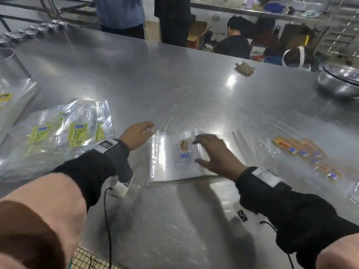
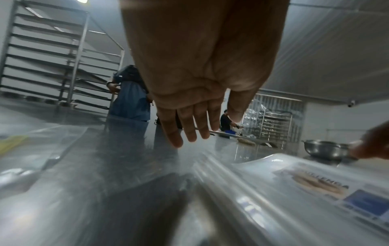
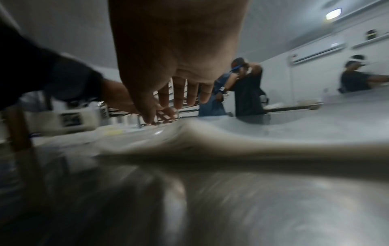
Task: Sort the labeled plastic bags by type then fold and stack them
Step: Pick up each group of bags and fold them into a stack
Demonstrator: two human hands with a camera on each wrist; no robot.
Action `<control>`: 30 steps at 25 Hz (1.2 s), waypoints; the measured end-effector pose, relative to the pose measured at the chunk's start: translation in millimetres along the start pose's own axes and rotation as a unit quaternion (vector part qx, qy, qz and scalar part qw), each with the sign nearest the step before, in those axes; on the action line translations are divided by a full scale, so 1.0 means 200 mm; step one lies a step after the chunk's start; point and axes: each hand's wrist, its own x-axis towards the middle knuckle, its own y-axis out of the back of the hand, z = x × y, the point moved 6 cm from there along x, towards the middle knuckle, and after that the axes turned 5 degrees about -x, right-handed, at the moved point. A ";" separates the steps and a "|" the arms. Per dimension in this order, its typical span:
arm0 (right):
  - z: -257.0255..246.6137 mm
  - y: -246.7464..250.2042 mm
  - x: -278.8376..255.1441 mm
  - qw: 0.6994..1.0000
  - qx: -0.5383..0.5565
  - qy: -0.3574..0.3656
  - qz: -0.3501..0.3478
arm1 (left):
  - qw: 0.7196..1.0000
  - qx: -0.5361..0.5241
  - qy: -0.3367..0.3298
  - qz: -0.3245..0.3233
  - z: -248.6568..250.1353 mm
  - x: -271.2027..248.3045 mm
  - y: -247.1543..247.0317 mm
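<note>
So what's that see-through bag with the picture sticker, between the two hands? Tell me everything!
The clear plastic bag looks like several thin, shiny bags stacked flat on the steel table. Its white label shows a tan food picture and a blue block. The right hand lies spread on its right side; the left hand is at its upper left corner, fingers straight.

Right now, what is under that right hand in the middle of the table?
The right hand lies with straight fingers on a stack of clear bags with a white printed label. The bags' right part is covered by the hand.
</note>
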 end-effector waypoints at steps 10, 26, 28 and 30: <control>-0.45 -0.36 0.08 0.985 -0.093 0.108 -0.096 | 0.978 0.093 -0.014 -0.184 -0.05 0.27 -0.19; -0.45 -0.34 0.25 0.987 -0.024 0.023 -0.159 | 0.981 0.089 -0.008 -0.172 -0.08 0.26 -0.18; -0.37 -0.29 0.22 0.981 0.073 -0.045 -0.175 | 0.993 0.024 0.029 -0.116 -0.12 0.23 -0.10; -0.20 -0.18 0.18 0.973 0.135 -0.131 -0.135 | 0.990 -0.063 0.098 -0.079 -0.20 0.16 -0.03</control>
